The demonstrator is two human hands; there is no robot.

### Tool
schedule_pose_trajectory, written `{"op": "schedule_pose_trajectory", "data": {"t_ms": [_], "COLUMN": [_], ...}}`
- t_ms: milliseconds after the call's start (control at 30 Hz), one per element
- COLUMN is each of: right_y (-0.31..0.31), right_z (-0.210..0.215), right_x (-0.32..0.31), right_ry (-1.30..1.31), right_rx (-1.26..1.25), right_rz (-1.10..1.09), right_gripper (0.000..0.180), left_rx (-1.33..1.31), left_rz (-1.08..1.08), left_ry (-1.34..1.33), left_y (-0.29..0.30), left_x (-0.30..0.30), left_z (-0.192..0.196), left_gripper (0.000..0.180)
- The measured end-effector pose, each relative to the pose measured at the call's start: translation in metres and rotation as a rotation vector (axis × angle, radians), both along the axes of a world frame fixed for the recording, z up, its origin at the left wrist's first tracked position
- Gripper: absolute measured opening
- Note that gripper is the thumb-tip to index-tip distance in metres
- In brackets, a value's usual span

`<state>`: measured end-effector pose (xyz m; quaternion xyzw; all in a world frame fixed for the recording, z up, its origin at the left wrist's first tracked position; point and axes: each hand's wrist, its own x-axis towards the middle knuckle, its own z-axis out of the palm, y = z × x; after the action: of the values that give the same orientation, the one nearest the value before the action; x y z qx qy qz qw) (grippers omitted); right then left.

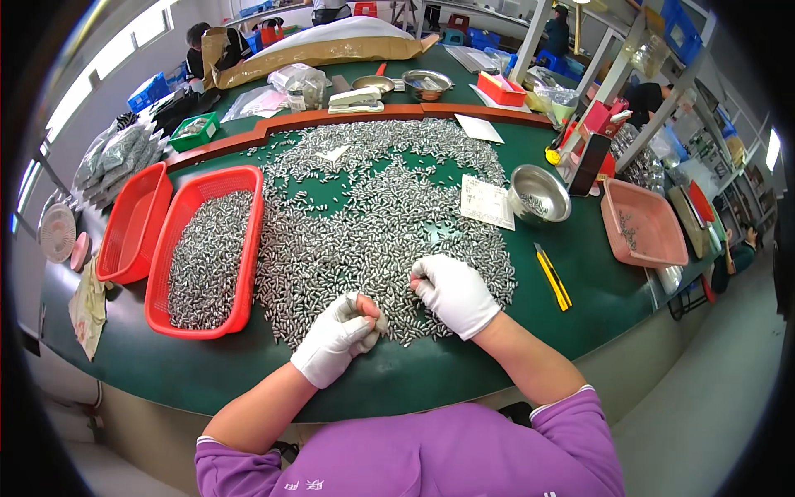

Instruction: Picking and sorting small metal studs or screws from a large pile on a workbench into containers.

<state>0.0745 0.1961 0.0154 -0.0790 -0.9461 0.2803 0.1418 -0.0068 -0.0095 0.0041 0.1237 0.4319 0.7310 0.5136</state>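
Observation:
A broad heap of small shiny silver metal pieces [373,240], bullet-shaped, covers the middle of the green table. My left hand [338,340], in a white glove with bare fingertips showing, is closed at the near edge of the heap. Its thumb and fingers come together, and whatever they hold is too small to make out. Over the heap's near right part is my right hand [455,296], also gloved in white. Its fingers are curled and pinched, their tips partly hidden, so I cannot make out anything in them. Loose metal pieces lie between the two hands.
A red basket [257,248] full of metal pieces stands left, beside another red basket [105,269]. Right of the heap are a steel bowl [538,194], a yellow utility knife [553,277] and a pink basket [646,258]. A raised wooden strip [397,111] borders the far side.

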Motion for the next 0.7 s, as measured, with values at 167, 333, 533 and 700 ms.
{"op": "schedule_pose_trajectory", "data": {"t_ms": [167, 333, 533, 700], "right_y": [-0.003, -0.008, -0.011, -0.015], "right_z": [-0.003, 0.002, 0.006, 0.001], "right_x": [0.001, 0.002, 0.001, -0.002], "right_ry": [0.179, 0.144, 0.290, 0.332], "right_rx": [-0.232, -0.443, -0.340, -0.338], "right_rz": [0.097, 0.124, 0.367, 0.432], "right_gripper": [0.011, 0.013, 0.017, 0.017], "left_rx": [0.026, -0.002, 0.013, -0.084], "left_rz": [-0.008, -0.031, -0.099, -0.101], "left_ry": [0.018, 0.003, -0.003, 0.002], "left_y": [-0.001, 0.001, 0.003, 0.008], "left_x": [0.001, -0.001, 0.000, 0.003], "left_z": [-0.004, -0.001, 0.000, 0.004], "left_gripper": [0.015, 0.018, 0.031, 0.024]}}
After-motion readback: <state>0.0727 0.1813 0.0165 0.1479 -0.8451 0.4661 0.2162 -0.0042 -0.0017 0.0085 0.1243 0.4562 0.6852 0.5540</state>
